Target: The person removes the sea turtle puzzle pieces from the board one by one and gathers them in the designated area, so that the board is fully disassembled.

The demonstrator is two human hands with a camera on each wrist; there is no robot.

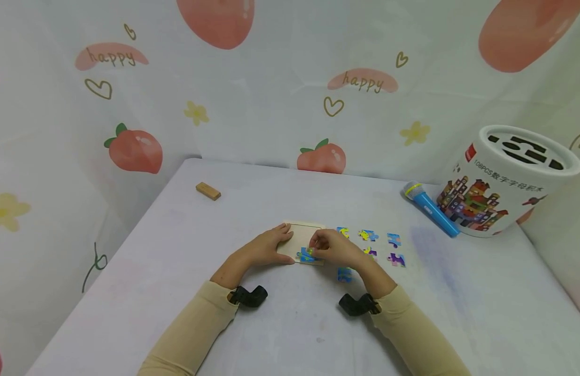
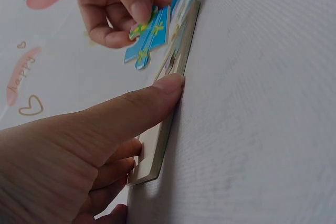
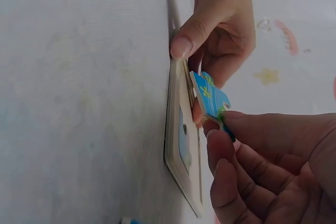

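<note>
My left hand holds a shallow wooden puzzle board at its left side, with the thumb on the near edge and the other fingers toward the far side. Between thumb and fingertips, my right hand pinches a blue puzzle piece with yellow flowers. That piece is tilted and hangs just above the board, apart from it in both wrist views. A pale blue patch shows inside the board in the right wrist view; whether it is another piece I cannot tell. The right hand partly covers the board's right side.
Several loose puzzle pieces lie right of the board, some partly behind the right hand. A blue toy microphone leans by a large white block bucket at the back right. A small wooden block lies at the back left.
</note>
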